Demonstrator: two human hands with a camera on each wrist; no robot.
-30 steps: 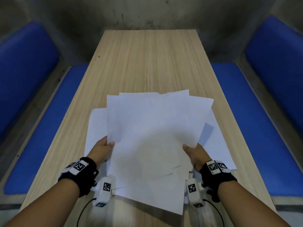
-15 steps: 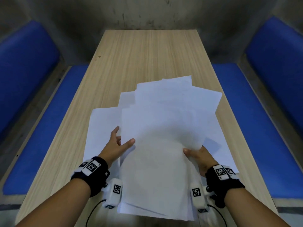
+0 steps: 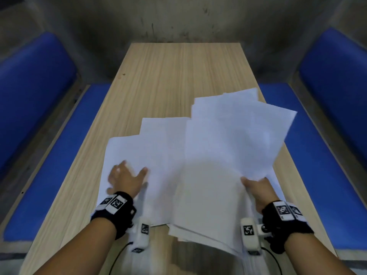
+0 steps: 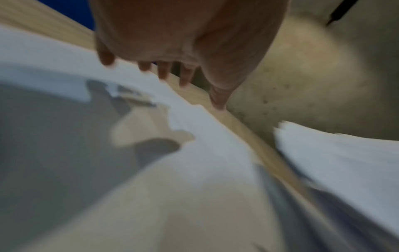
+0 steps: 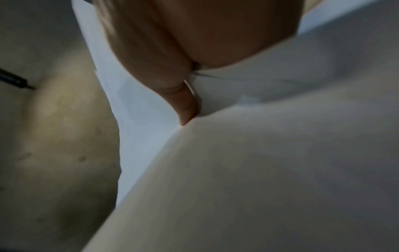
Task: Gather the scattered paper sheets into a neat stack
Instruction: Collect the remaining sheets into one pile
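My right hand (image 3: 256,187) pinches a loose bundle of white paper sheets (image 3: 228,155) at its right edge, thumb on top, and holds it lifted over the table's right half. In the right wrist view the thumb (image 5: 185,109) presses on the bundle (image 5: 280,170). More white sheets (image 3: 139,151) lie flat on the wooden table (image 3: 168,76) at the left. My left hand (image 3: 125,175) hovers spread and blurred over those flat sheets (image 4: 54,68), fingers (image 4: 164,71) straight, holding nothing. One sheet (image 3: 275,175) lies under the bundle at the right.
Blue cushioned benches (image 3: 49,155) (image 3: 317,155) run along both sides of the table, with blue backrests behind them. A grey concrete wall closes the far end. The far half of the tabletop is bare wood.
My left hand has let go of the bundle and moved left over the flat sheets. My right hand has carried the bundle to the right, uncovering the sheets at the left.
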